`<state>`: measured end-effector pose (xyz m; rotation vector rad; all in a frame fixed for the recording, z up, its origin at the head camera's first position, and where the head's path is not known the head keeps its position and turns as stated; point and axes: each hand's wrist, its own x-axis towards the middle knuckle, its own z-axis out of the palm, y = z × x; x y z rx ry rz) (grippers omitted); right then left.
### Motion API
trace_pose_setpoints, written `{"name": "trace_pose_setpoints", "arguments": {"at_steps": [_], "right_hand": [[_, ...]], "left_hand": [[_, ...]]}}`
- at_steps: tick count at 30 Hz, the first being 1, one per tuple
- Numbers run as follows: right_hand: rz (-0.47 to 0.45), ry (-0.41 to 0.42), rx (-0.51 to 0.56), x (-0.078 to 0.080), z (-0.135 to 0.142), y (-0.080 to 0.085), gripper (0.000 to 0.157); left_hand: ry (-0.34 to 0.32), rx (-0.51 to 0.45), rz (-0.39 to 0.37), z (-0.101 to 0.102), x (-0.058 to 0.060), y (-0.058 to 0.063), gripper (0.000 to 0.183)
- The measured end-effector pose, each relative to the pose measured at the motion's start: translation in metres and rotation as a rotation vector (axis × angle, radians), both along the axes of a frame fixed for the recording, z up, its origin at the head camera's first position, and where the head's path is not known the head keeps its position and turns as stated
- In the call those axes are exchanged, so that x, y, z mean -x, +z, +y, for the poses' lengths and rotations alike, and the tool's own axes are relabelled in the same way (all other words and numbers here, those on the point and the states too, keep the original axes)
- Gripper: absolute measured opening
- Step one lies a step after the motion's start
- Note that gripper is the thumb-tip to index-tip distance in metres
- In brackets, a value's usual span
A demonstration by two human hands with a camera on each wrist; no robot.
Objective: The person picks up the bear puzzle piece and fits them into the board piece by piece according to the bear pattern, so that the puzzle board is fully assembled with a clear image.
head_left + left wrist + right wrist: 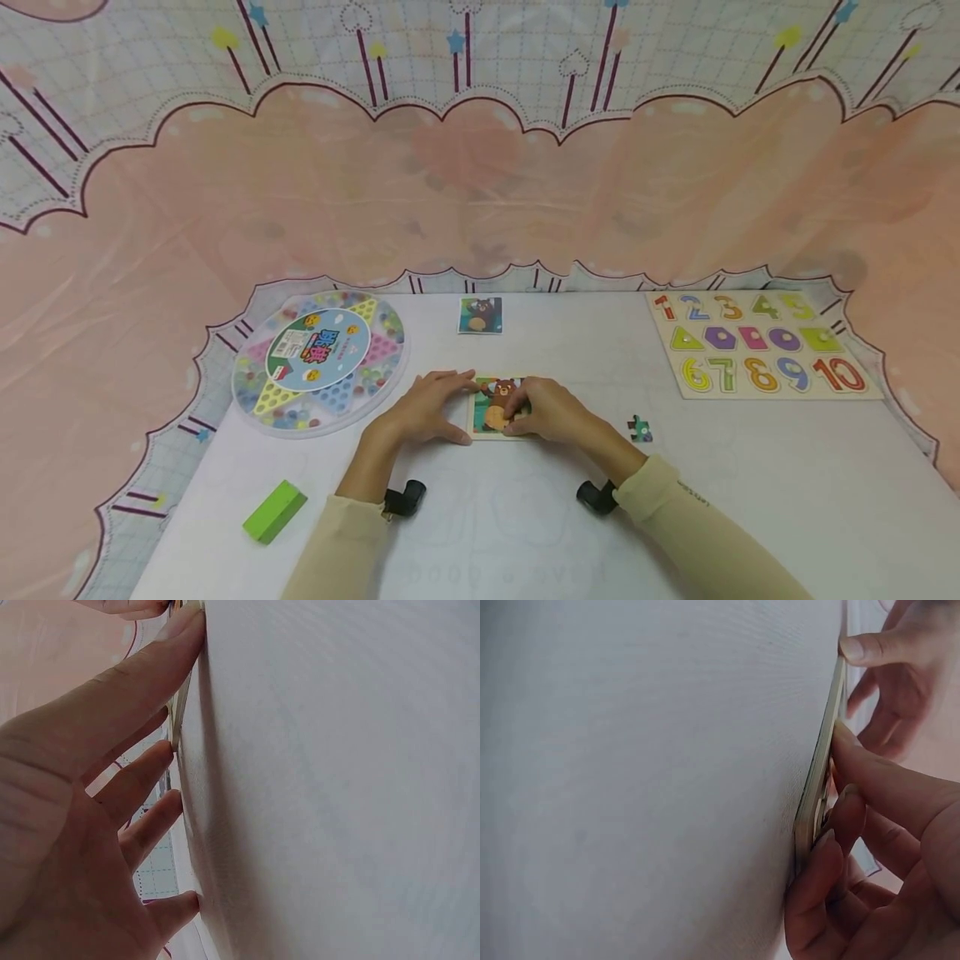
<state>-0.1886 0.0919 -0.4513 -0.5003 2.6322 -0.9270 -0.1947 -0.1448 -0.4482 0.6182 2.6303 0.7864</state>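
Note:
A small wooden jigsaw puzzle (492,408) with a brown bear picture lies on the white table in front of me. My left hand (429,407) spans its left side with fingers spread. In the left wrist view the thumb (184,634) touches the puzzle's edge, and other fingertips rest on the table. Over the right half is my right hand (553,410), fingers curled, pinching a puzzle piece (821,814) at the board's surface and mostly hiding it. A loose puzzle piece (641,428) lies to the right of that hand.
A bear picture card (480,316) lies behind the puzzle. At the left are a round Chinese checkers set (318,350) and a green block (274,512). A number-and-shape board (765,343) sits at the back right. Patterned cloth (480,192) hangs behind the table.

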Motion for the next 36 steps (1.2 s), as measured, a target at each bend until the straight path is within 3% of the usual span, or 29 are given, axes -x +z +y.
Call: {"name": "trace_pose_setpoints", "arguments": {"at_steps": [10,18,25,31,36], "right_hand": [[-0.024,0.035,0.023,0.001,0.003,0.002,0.012],[-0.029,0.151,0.072,0.0,0.021,0.01,0.018],[-0.017,0.081,0.079,-0.009,0.049,0.014,0.033],[0.008,-0.002,0.062,-0.016,0.079,0.022,0.035],[0.042,-0.015,0.076,-0.021,0.104,0.028,0.036]], "left_hand": [[0.0,-0.002,-0.002,0.001,0.0,0.001,0.073],[0.006,-0.005,-0.004,0.003,0.0,0.0,0.073],[0.009,-0.003,-0.002,0.002,-0.001,-0.001,0.075],[0.015,-0.007,-0.004,0.001,-0.001,-0.001,0.076],[0.018,-0.002,-0.006,0.002,-0.001,-0.002,0.077]]}}
